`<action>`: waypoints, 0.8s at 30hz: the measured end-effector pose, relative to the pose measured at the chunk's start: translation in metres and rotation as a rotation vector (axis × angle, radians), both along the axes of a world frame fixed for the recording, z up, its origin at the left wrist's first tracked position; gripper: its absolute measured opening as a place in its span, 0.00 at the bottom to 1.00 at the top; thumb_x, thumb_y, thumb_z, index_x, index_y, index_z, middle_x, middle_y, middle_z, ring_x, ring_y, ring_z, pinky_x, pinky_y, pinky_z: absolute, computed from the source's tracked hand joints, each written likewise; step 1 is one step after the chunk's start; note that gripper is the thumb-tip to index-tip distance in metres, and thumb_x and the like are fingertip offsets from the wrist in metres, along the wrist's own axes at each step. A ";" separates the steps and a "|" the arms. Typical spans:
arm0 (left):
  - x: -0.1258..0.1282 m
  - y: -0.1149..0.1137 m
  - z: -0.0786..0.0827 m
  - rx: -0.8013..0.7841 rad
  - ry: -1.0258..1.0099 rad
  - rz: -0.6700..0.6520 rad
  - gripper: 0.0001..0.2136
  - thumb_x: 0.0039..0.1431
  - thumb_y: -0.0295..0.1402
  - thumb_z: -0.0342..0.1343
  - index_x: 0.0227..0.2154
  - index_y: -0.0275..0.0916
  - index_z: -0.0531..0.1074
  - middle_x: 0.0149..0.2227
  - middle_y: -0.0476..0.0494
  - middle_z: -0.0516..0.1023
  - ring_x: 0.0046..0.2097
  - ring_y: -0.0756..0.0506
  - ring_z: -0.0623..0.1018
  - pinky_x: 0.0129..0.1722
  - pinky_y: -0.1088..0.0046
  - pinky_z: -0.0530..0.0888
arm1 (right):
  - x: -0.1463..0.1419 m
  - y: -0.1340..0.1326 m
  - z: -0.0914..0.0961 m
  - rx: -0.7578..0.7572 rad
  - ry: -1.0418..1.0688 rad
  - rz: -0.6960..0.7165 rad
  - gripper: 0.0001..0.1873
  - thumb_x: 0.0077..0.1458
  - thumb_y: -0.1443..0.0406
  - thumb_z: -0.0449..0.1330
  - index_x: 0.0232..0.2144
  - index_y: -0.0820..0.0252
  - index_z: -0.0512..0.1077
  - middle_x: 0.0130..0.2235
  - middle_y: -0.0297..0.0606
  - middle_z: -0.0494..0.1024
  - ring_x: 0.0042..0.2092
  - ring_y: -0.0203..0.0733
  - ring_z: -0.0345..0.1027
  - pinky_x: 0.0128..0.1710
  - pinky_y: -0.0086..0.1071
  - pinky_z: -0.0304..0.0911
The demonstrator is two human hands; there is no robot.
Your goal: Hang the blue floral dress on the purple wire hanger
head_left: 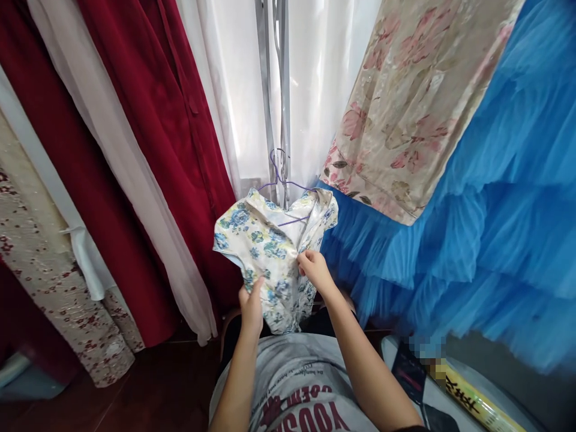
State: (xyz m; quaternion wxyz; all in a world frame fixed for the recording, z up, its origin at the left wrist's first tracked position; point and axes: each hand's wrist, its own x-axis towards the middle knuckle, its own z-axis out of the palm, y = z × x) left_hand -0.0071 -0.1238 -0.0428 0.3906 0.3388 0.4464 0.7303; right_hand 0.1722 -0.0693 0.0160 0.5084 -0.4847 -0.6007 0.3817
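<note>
Floral cap-sleeved blouse [256, 237], printed with blue roses on a cream ground, is shown in the head view at the middle of the frame, spread on a purple hanger [292, 222]. The hanger's bar is seen through the open neckline, and its hook is raised in front of two grey metal poles [265, 78]; whether it is hung on anything cannot be told. The blouse's left edge in the frame is gripped by the left hand [252, 306], with the thumb laid on the front and the other fingers partly hidden. Its front, just below the neckline, is pinched between the thumb and fingers of the right hand [312, 267].

Behind the poles, at top centre, white drapery [234, 90] is hung. The left of the frame is filled by dark red cloth [148, 120], a pale pink sheer length [121, 138] and a beige flower-patterned fabric [49, 288]. At upper right a beige garment with pink flowers [405, 120] is seen in front of blue ruffled tulle [450, 258]. At bottom centre a grey printed T-shirt [288, 384] is worn, and at lower right a yellow package [477, 399] is seen, marked with dark characters.
</note>
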 end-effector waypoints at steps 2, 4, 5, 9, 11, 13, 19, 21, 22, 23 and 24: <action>-0.015 0.006 -0.006 0.088 0.149 0.283 0.16 0.61 0.41 0.59 0.48 0.37 0.74 0.48 0.37 0.79 0.53 0.38 0.78 0.56 0.58 0.72 | 0.006 -0.010 0.000 -0.014 0.007 0.028 0.14 0.52 0.62 0.54 0.16 0.57 0.64 0.14 0.31 0.68 0.19 0.34 0.58 0.23 0.28 0.53; -0.024 0.007 -0.009 0.173 0.294 0.512 0.15 0.63 0.39 0.57 0.50 0.38 0.71 0.51 0.37 0.76 0.54 0.39 0.76 0.57 0.60 0.71 | 0.010 -0.017 0.000 -0.027 0.010 0.043 0.13 0.51 0.63 0.55 0.16 0.58 0.65 0.14 0.31 0.68 0.18 0.34 0.57 0.22 0.28 0.52; -0.024 0.005 -0.009 0.209 0.357 0.572 0.14 0.64 0.38 0.56 0.49 0.39 0.70 0.52 0.37 0.74 0.54 0.40 0.75 0.57 0.60 0.70 | 0.012 -0.019 0.001 -0.031 0.012 0.045 0.12 0.50 0.63 0.56 0.16 0.58 0.66 0.14 0.32 0.68 0.18 0.33 0.57 0.22 0.28 0.51; 0.011 -0.004 -0.004 0.284 0.622 0.350 0.10 0.65 0.35 0.55 0.47 0.41 0.70 0.49 0.39 0.73 0.53 0.41 0.73 0.56 0.62 0.69 | 0.012 -0.023 0.003 -0.036 0.020 0.047 0.09 0.47 0.65 0.58 0.18 0.59 0.68 0.15 0.32 0.70 0.19 0.33 0.58 0.22 0.27 0.52; 0.041 -0.004 -0.004 0.275 0.667 0.138 0.14 0.65 0.34 0.56 0.51 0.41 0.67 0.51 0.38 0.73 0.54 0.41 0.74 0.56 0.63 0.69 | 0.011 -0.027 0.004 -0.032 0.015 0.072 0.09 0.47 0.65 0.59 0.18 0.60 0.69 0.16 0.33 0.71 0.19 0.34 0.60 0.22 0.27 0.53; 0.066 0.000 -0.005 0.258 0.639 0.015 0.17 0.65 0.34 0.56 0.55 0.41 0.64 0.53 0.36 0.73 0.55 0.41 0.74 0.55 0.63 0.70 | 0.009 -0.031 0.004 -0.031 0.016 0.121 0.09 0.47 0.66 0.60 0.18 0.60 0.70 0.16 0.34 0.72 0.20 0.35 0.62 0.22 0.27 0.54; 0.066 0.019 0.000 0.249 0.754 0.001 0.07 0.69 0.36 0.50 0.35 0.41 0.69 0.34 0.45 0.75 0.38 0.44 0.75 0.42 0.69 0.70 | 0.002 -0.030 0.017 -0.060 0.160 0.232 0.12 0.49 0.63 0.62 0.17 0.60 0.71 0.14 0.31 0.69 0.17 0.32 0.57 0.21 0.27 0.52; 0.053 0.021 0.000 0.261 0.837 0.031 0.08 0.68 0.35 0.50 0.32 0.42 0.68 0.32 0.45 0.74 0.37 0.43 0.75 0.41 0.69 0.69 | -0.004 -0.018 0.028 -0.051 0.230 0.194 0.13 0.47 0.62 0.64 0.16 0.61 0.71 0.13 0.30 0.66 0.17 0.31 0.54 0.20 0.28 0.49; 0.047 0.022 -0.002 0.265 0.859 0.039 0.07 0.67 0.34 0.51 0.32 0.42 0.68 0.32 0.45 0.74 0.37 0.43 0.75 0.41 0.69 0.69 | -0.008 -0.010 0.035 -0.045 0.263 0.169 0.12 0.45 0.62 0.64 0.15 0.61 0.71 0.12 0.29 0.65 0.17 0.30 0.52 0.19 0.28 0.47; 0.042 0.023 -0.005 0.266 0.869 0.040 0.07 0.66 0.34 0.51 0.32 0.42 0.69 0.32 0.45 0.74 0.37 0.43 0.75 0.41 0.69 0.69 | -0.012 -0.001 0.043 -0.039 0.297 0.146 0.12 0.44 0.61 0.64 0.16 0.61 0.72 0.12 0.28 0.63 0.16 0.30 0.49 0.18 0.29 0.45; 0.037 0.024 -0.009 0.259 0.870 0.038 0.06 0.66 0.34 0.51 0.32 0.42 0.69 0.31 0.46 0.74 0.37 0.43 0.75 0.41 0.69 0.69 | -0.016 0.009 0.052 -0.033 0.329 0.132 0.11 0.43 0.61 0.64 0.16 0.62 0.72 0.11 0.27 0.61 0.16 0.29 0.47 0.18 0.29 0.43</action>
